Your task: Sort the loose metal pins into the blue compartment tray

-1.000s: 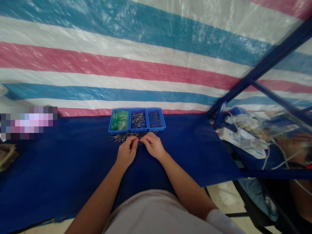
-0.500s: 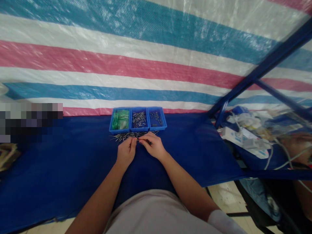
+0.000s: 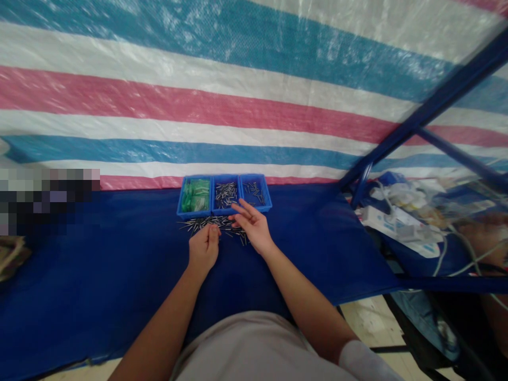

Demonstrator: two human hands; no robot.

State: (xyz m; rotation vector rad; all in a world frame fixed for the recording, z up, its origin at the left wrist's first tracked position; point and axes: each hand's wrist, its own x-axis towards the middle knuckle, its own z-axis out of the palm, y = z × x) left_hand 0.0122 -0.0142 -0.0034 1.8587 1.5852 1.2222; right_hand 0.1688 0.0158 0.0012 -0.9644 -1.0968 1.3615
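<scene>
Along the tabletop's [image 3: 119, 270] far edge, a striped sheet [image 3: 206, 112] behind, stand the left bin [image 3: 192, 215] with green packets [image 3: 198, 193], and the middle bin [image 3: 222, 210] and right bin [image 3: 267, 207] with pins. Loose pins [image 3: 194, 225] lie before them. The left hand [image 3: 203, 246] is curled, thumb against forefinger, contents unclear; the right hand [image 3: 255, 228], fingers spread, is by the bins' near edges.

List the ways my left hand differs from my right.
Fingers: the left hand has them curled in; the right hand has them extended and spread.
Reach: in view, the left hand stops short of the blue bins; the right hand's fingertips overlap them.
Shared: both are bare and at the metal pins. Whether either holds one is too small to tell.
</scene>
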